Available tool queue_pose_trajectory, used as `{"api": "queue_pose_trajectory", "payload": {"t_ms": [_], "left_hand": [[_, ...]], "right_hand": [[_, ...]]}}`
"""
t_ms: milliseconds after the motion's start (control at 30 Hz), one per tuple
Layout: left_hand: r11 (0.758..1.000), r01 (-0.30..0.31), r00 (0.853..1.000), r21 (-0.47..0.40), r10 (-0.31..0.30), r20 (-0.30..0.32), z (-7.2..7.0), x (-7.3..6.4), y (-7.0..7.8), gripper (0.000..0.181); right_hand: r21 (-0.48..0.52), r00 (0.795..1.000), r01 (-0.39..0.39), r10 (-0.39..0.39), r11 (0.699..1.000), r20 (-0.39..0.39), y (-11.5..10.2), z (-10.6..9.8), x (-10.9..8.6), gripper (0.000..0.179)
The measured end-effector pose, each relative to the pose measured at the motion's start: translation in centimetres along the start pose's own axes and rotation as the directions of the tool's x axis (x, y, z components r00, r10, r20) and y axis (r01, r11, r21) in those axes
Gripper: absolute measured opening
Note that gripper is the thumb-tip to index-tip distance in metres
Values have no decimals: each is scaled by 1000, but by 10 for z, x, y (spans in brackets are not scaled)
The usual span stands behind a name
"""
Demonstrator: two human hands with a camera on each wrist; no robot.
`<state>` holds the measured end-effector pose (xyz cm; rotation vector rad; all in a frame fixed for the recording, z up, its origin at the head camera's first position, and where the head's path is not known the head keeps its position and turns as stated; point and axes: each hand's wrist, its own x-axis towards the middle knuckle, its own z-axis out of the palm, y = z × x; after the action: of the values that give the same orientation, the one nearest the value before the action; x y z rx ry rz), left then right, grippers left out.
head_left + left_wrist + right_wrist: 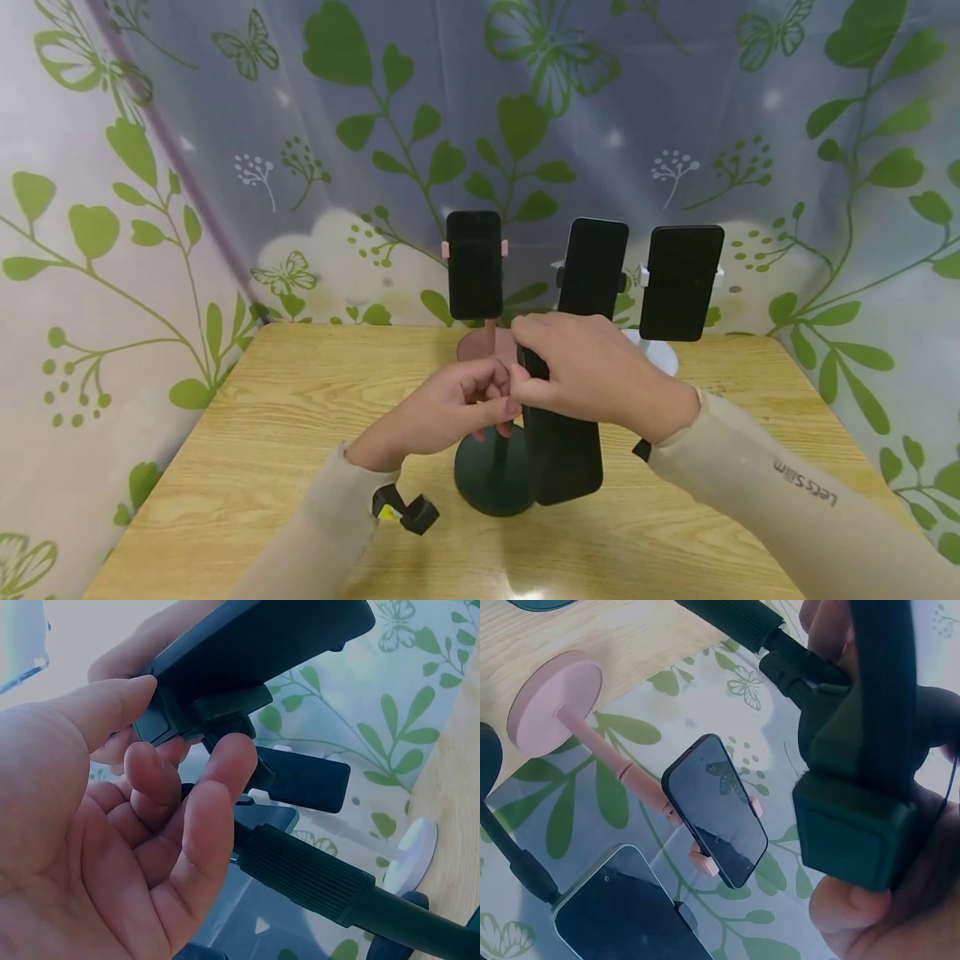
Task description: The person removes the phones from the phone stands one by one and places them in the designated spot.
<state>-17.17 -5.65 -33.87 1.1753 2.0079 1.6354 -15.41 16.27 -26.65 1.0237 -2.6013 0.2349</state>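
A dark green phone stand (491,479) stands on the table, with a black phone (564,458) tilted in its clamp (232,705). My left hand (450,404) pinches the end of the clamp, its thumb on the edge and the other fingers curled near the joint. From above, my right hand (600,367) grips the phone and the clamp's other side, its thumb beside the clamp's square end (851,829). The ribbed column (307,874) shows below the joint in the left wrist view. Part of the phone is hidden under my right hand.
Behind my hands, a pink stand holds a phone (475,267). To its right are a phone (592,267) in a black holder and another phone (681,283) in a white stand. A patterned curtain (375,167) hangs behind the wooden table (300,392).
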Motion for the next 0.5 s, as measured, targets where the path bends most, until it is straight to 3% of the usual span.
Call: {"api": "queue_pose_trajectory", "payload": {"t_ms": [233, 500], "left_hand": [[999, 32, 999, 44, -30, -29, 1, 0, 1, 7], [998, 48, 997, 42, -46, -61, 2, -2, 2, 11]], "right_hand": [[12, 1000, 12, -12, 1000, 6, -2, 2, 0, 23], [-18, 996, 83, -84, 996, -32, -6, 5, -2, 20]]}}
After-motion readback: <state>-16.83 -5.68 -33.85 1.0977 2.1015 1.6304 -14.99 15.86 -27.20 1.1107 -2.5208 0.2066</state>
